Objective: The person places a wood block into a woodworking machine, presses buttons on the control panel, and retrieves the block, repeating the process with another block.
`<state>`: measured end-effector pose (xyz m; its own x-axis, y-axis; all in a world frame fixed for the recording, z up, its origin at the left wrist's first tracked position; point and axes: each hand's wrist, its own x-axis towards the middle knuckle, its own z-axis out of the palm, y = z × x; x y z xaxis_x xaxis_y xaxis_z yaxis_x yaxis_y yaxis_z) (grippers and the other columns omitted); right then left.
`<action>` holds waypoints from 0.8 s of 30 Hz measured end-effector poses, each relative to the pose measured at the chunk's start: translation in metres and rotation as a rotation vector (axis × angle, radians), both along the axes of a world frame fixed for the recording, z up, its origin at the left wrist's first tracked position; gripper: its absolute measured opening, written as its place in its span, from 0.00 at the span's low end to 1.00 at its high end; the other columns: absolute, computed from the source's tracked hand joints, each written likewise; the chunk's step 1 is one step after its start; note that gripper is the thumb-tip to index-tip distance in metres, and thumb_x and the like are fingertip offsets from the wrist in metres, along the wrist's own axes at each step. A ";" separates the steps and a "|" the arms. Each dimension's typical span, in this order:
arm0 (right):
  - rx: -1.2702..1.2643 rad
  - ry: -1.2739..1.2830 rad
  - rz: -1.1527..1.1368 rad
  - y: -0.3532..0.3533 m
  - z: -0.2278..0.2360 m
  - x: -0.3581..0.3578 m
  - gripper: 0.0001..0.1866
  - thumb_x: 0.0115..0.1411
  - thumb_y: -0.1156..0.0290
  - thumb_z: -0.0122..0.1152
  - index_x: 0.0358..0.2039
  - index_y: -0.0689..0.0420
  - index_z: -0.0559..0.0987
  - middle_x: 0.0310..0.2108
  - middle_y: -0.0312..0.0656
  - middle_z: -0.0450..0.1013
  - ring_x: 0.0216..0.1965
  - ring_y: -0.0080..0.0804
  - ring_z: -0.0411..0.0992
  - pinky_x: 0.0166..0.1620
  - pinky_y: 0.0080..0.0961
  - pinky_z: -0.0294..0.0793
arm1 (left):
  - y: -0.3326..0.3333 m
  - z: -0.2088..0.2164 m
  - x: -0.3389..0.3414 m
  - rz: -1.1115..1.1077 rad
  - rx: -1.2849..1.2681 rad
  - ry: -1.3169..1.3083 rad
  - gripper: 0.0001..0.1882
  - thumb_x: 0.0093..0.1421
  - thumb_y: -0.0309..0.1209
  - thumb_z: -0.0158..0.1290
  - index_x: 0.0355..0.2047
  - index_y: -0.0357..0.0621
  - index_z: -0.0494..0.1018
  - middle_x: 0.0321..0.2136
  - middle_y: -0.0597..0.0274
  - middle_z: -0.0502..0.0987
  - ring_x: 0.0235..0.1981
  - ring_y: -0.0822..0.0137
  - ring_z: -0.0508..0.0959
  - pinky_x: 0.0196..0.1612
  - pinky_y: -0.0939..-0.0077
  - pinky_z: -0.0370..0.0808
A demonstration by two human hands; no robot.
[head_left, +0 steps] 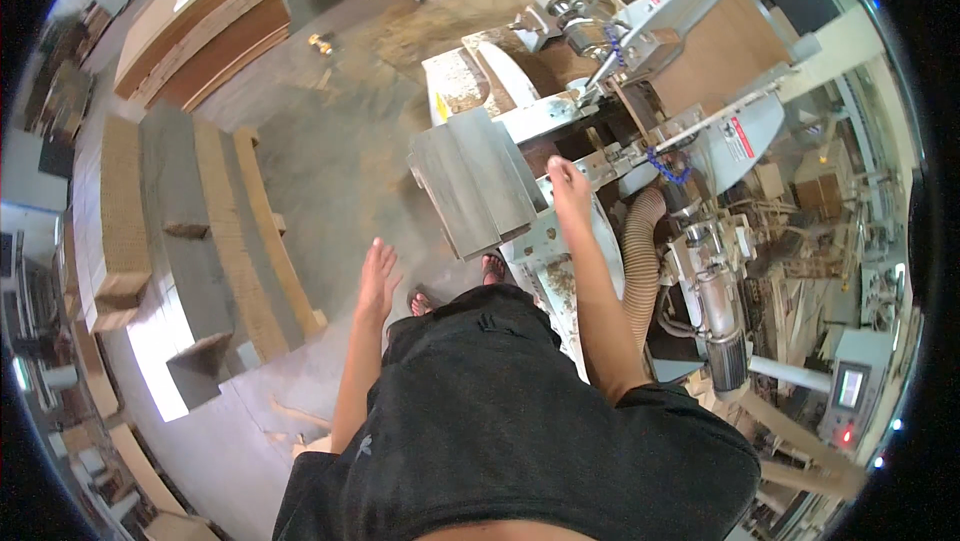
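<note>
A stack of grey boards [470, 176] lies at the front of a white woodworking machine [540, 121], in front of me. My right hand [569, 191] is just right of that stack, above the machine's bed. Its fingers are curled together, and whatever may be inside them is hidden. Lower and to the left, my left hand [377, 279] hangs over the floor with its fingers stretched out and nothing in it. A gap separates it from the grey boards. Farther into the machine, a brown panel [725, 51] stands tilted between the white guards.
Tall stacks of boards [215, 231] stand on the left, with more brown panels [205, 26] behind. A ribbed hose [643, 251] and motor [720, 316] are right of my arm. A control box [850, 391] is at the far right. My feet [493, 268] are beside the machine.
</note>
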<state>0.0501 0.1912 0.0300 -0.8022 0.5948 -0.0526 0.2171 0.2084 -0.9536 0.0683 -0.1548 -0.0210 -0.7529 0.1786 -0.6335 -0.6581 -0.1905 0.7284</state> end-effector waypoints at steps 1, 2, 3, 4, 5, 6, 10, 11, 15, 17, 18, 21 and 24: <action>-0.146 -0.071 -0.022 -0.005 0.010 0.019 0.20 0.58 0.59 0.53 0.40 0.64 0.74 0.29 0.42 0.72 0.32 0.28 0.71 0.32 0.22 0.70 | 0.012 0.014 -0.012 -0.007 0.047 0.025 0.47 0.56 0.60 0.40 0.62 0.39 0.38 0.62 0.46 0.44 0.64 0.55 0.45 0.60 0.49 0.45; -0.199 -0.030 -0.071 -0.014 0.009 0.038 0.20 0.59 0.57 0.53 0.39 0.63 0.75 0.30 0.41 0.72 0.31 0.26 0.71 0.30 0.20 0.69 | 0.027 0.026 -0.023 -0.019 0.101 0.049 0.48 0.55 0.61 0.40 0.63 0.40 0.36 0.63 0.46 0.40 0.65 0.55 0.41 0.60 0.47 0.43; -0.251 0.012 -0.121 -0.028 0.006 0.057 0.20 0.59 0.55 0.52 0.37 0.62 0.76 0.30 0.39 0.71 0.29 0.24 0.70 0.27 0.18 0.67 | 0.041 0.037 -0.032 -0.054 0.119 0.057 0.48 0.55 0.61 0.40 0.63 0.40 0.36 0.63 0.46 0.40 0.65 0.55 0.41 0.60 0.47 0.43; -0.299 0.018 -0.154 -0.047 0.007 0.069 0.21 0.59 0.53 0.51 0.38 0.61 0.75 0.31 0.40 0.71 0.27 0.25 0.70 0.27 0.19 0.67 | 0.051 0.047 -0.038 -0.057 0.138 0.021 0.49 0.54 0.63 0.40 0.63 0.42 0.36 0.63 0.48 0.41 0.65 0.55 0.42 0.60 0.45 0.43; -0.347 0.024 -0.186 -0.068 0.011 0.080 0.23 0.59 0.52 0.50 0.39 0.61 0.74 0.33 0.40 0.71 0.26 0.26 0.69 0.26 0.20 0.67 | 0.060 0.056 -0.042 -0.060 0.157 -0.017 0.50 0.52 0.64 0.41 0.63 0.43 0.36 0.63 0.49 0.42 0.64 0.56 0.42 0.59 0.43 0.42; -0.475 -0.048 -0.176 -0.090 0.029 0.088 0.23 0.59 0.50 0.50 0.41 0.60 0.72 0.34 0.39 0.69 0.31 0.26 0.68 0.29 0.20 0.68 | 0.068 0.066 -0.045 -0.076 0.163 -0.011 0.50 0.52 0.64 0.41 0.63 0.43 0.36 0.63 0.49 0.42 0.64 0.56 0.42 0.59 0.43 0.42; -1.026 -0.106 -0.088 -0.139 0.014 0.094 0.21 0.59 0.48 0.48 0.43 0.51 0.65 0.38 0.34 0.65 0.37 0.25 0.62 0.39 0.28 0.65 | 0.099 0.086 -0.052 -0.178 0.143 -0.040 0.47 0.50 0.64 0.44 0.61 0.46 0.47 0.56 0.57 0.58 0.55 0.59 0.59 0.54 0.47 0.51; -1.024 -0.095 -0.094 -0.148 0.016 0.087 0.21 0.59 0.48 0.48 0.43 0.51 0.65 0.38 0.34 0.65 0.37 0.25 0.62 0.39 0.28 0.65 | 0.103 0.088 -0.053 -0.203 0.142 -0.046 0.45 0.49 0.63 0.45 0.59 0.47 0.52 0.52 0.60 0.63 0.50 0.62 0.63 0.51 0.51 0.54; -1.142 -0.103 -0.210 -0.174 0.031 0.072 0.15 0.59 0.50 0.50 0.38 0.46 0.66 0.35 0.27 0.61 0.38 0.21 0.56 0.43 0.34 0.59 | 0.110 0.083 -0.062 -0.114 0.182 -0.059 0.34 0.51 0.47 0.54 0.53 0.42 0.58 0.44 0.57 0.69 0.43 0.62 0.72 0.40 0.62 0.72; -1.079 -0.134 -0.236 -0.183 0.032 0.070 0.12 0.59 0.53 0.51 0.36 0.46 0.67 0.33 0.27 0.60 0.37 0.20 0.57 0.40 0.31 0.60 | 0.116 0.077 -0.066 -0.086 0.239 -0.064 0.33 0.51 0.45 0.55 0.52 0.40 0.58 0.43 0.55 0.69 0.41 0.61 0.73 0.39 0.62 0.73; -1.051 -0.124 -0.244 -0.187 0.026 0.069 0.11 0.59 0.55 0.52 0.35 0.45 0.67 0.34 0.27 0.61 0.36 0.19 0.57 0.39 0.30 0.61 | 0.116 0.074 -0.066 -0.063 0.298 -0.064 0.33 0.51 0.44 0.55 0.51 0.37 0.59 0.42 0.54 0.70 0.39 0.60 0.74 0.38 0.63 0.74; -1.080 -0.116 -0.181 -0.192 0.034 0.073 0.10 0.58 0.58 0.53 0.34 0.47 0.66 0.32 0.26 0.61 0.34 0.18 0.61 0.39 0.30 0.63 | 0.110 0.081 -0.067 -0.119 0.224 -0.028 0.31 0.52 0.43 0.55 0.48 0.32 0.62 0.40 0.52 0.72 0.36 0.58 0.75 0.38 0.63 0.75; -1.098 -0.157 -0.027 -0.193 0.041 0.077 0.11 0.58 0.60 0.53 0.37 0.49 0.66 0.35 0.28 0.63 0.41 0.20 0.63 0.40 0.30 0.65 | 0.100 0.080 -0.070 -0.074 0.213 -0.039 0.28 0.52 0.41 0.54 0.46 0.30 0.65 0.37 0.51 0.73 0.35 0.58 0.76 0.38 0.64 0.75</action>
